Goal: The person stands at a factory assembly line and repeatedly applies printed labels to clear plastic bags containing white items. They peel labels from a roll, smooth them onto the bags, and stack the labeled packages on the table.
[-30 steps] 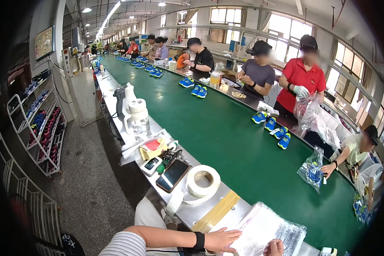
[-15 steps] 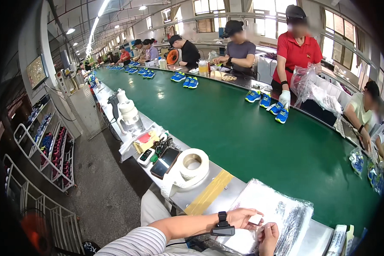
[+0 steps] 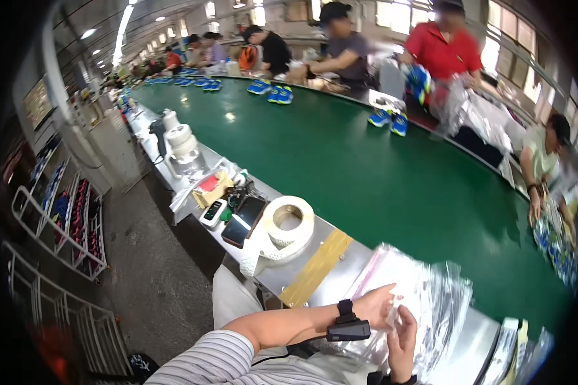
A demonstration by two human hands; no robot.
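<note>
1. Far left of the frame: shoe racks (image 3: 64, 218) on the floor. They sit closer to the frame edge than half a second ago, since the head has tipped down and toward the worktop (image 3: 315, 269). Blurry, so what's on the shelves is hard to tell.
2. Left-centre: phones (image 3: 241, 221) and a big white tape roll (image 3: 289, 224) lie on the worktop, same spots as before, only the view shifted.
3. Lower centre: the left hand (image 3: 376, 308), with a dark wrist device (image 3: 347, 324), has slid further onto the stack of clear plastic bags (image 3: 417, 301). Fingers are spread fairly flat on the top bag; a pinch can't be made out.
4. Just right of it: the right hand (image 3: 401, 340) has come up beside the left, fingers curled at the bag edge. Looks like the top bag is being separated, but the actual grip is hidden.
5. Right side: the green conveyor belt (image 3: 379, 173) and the workers beyond it are motion-smeared, and the lower right edge is cut off.
</note>
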